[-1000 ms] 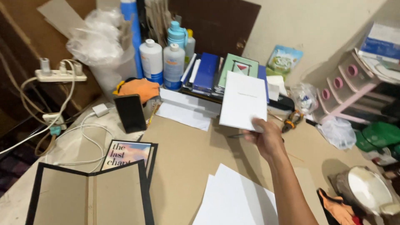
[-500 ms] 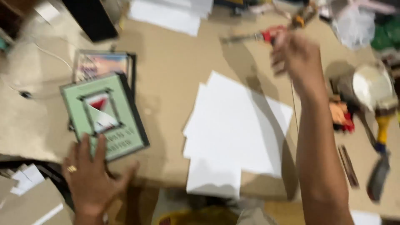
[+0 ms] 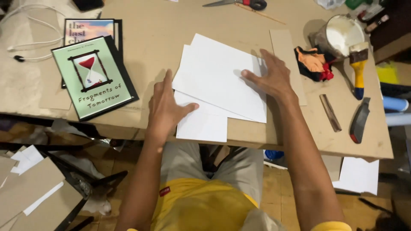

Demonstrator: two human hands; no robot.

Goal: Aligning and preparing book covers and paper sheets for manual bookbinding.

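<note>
Both hands now lie flat and open on the white sheets (image 3: 218, 79) near the desk's (image 3: 171, 25) front edge: left hand (image 3: 165, 107) at their left side, right hand (image 3: 269, 77) on top. The green book (image 3: 92, 77), held half a second ago, rests released at the desk's left, so the sheets are now in hand.

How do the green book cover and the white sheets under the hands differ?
The green cover is printed with an hourglass and black-edged; the white sheets are blank. The cover lies untouched at the table's left; left hand and right hand press the sheets. Both lie flat.
</note>
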